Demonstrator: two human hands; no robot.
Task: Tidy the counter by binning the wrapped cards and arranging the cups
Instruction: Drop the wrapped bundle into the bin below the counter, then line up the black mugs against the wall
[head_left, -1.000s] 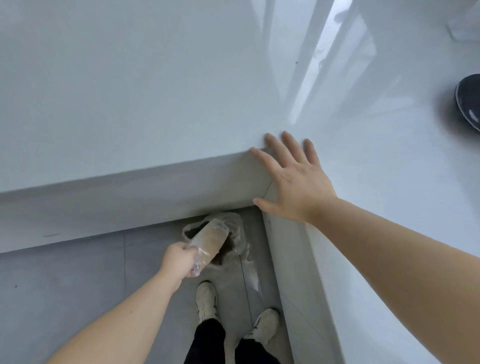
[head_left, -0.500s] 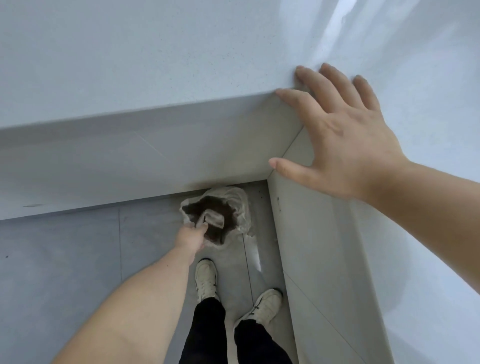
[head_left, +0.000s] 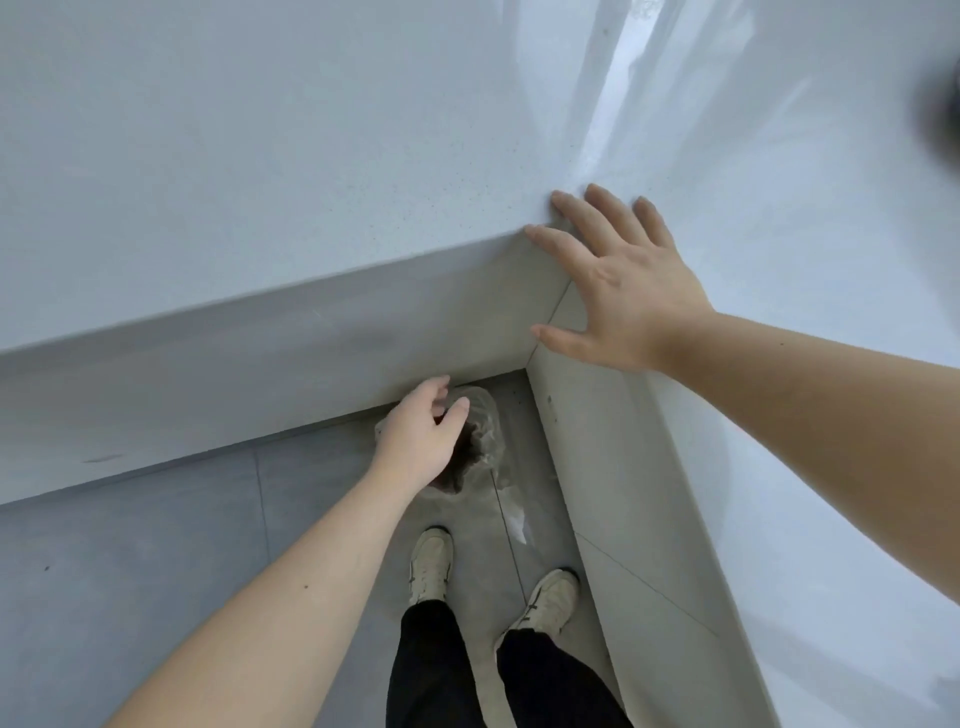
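A small bin (head_left: 480, 447) lined with a clear plastic bag stands on the floor in the inner corner under the white L-shaped counter (head_left: 260, 182). My left hand (head_left: 418, 439) hovers just above its dark opening, fingers apart and empty, covering the bin's left side. The wrapped cards are not visible. My right hand (head_left: 618, 291) lies flat with spread fingers on the counter's inner corner edge, holding nothing. No cups show clearly.
A dark blurred object (head_left: 943, 114) sits at the far right edge of the counter. Grey floor tiles (head_left: 130, 545) stretch to the left. My two pale shoes (head_left: 431, 566) stand just in front of the bin.
My left hand carried the wrapped cards down to the bin, let them go inside, and now rises open and empty. The view shifted; my right hand stayed on the counter corner.
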